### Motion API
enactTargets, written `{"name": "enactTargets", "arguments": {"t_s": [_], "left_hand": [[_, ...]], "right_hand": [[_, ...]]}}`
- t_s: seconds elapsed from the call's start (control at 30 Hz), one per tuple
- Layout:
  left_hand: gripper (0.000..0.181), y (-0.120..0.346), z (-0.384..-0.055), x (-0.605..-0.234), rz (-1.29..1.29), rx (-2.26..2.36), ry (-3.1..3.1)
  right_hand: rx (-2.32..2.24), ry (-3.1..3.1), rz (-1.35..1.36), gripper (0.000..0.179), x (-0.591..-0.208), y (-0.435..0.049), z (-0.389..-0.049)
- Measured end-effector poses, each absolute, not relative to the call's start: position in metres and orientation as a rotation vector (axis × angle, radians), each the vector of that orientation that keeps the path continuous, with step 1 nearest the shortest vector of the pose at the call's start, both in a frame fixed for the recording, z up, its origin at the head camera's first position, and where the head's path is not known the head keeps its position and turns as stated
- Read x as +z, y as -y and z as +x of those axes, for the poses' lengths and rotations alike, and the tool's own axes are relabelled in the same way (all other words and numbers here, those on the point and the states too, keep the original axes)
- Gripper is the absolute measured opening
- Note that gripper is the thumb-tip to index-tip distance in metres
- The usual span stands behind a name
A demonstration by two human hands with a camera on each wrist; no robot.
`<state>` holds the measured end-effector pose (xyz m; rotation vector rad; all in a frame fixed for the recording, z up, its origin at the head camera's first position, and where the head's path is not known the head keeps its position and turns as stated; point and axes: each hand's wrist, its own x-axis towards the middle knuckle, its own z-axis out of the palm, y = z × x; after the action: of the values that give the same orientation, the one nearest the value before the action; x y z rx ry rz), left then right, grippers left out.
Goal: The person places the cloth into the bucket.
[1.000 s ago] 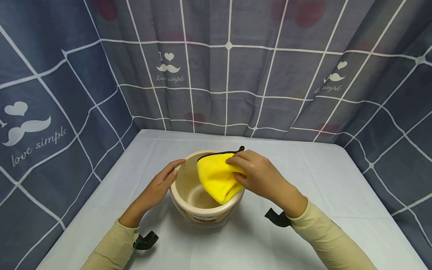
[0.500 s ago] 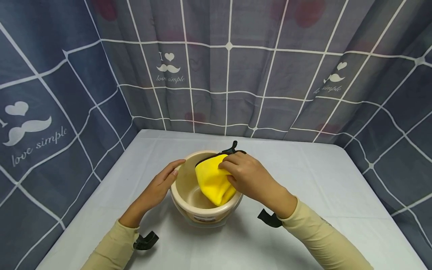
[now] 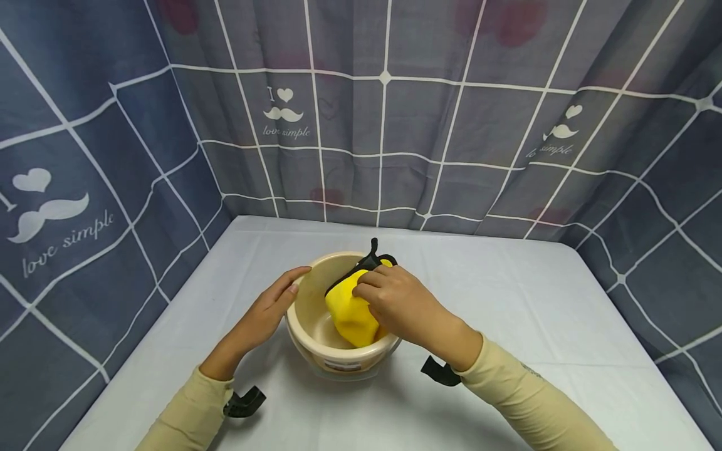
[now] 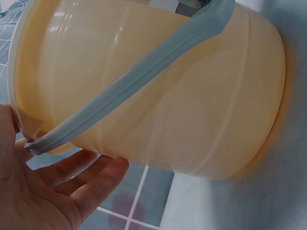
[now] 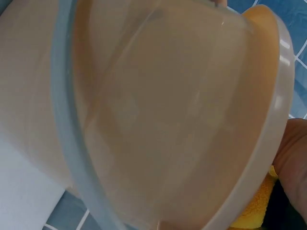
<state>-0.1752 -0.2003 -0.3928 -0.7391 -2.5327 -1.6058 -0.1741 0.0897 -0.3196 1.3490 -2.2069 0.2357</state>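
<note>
A cream plastic bucket (image 3: pixel 317 341) stands upright on the table, its grey handle (image 4: pixel 144 72) hanging down along the outer wall. My left hand (image 3: pixel 269 310) holds it at the left of the rim; in the left wrist view the thumb lies at the rim and the fingers lie along the outside. My right hand (image 3: pixel 403 304) pinches a yellow towel (image 3: pixel 352 316) with black edging and a black loop, bunched inside the bucket's right part. From the right wrist view, the bucket hides most of that hand, and only a bit of towel (image 5: pixel 254 211) shows past the rim.
A white cloth (image 3: pixel 507 388) covers the table. Dark blue-grey curtains (image 3: pixel 350 113) with white grid lines enclose it at the back and both sides. Black straps (image 3: pixel 245 402) stick out at both sleeves.
My right hand has moved left and slightly down, taking the towel further into the bucket; the black loop now points up. The left hand and bucket have stayed in place.
</note>
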Motion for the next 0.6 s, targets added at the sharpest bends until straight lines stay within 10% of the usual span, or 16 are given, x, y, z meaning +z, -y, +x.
{"name": "enactTargets", "arguments": {"t_s": [0.6], "left_hand": [[0.042,0.1983,-0.1742,-0.3914,-0.727,-1.607,2.530]], "right_hand": [[0.298,2.238,1.457,0.024,-0.3271,-0.0896,-0.1731]]}}
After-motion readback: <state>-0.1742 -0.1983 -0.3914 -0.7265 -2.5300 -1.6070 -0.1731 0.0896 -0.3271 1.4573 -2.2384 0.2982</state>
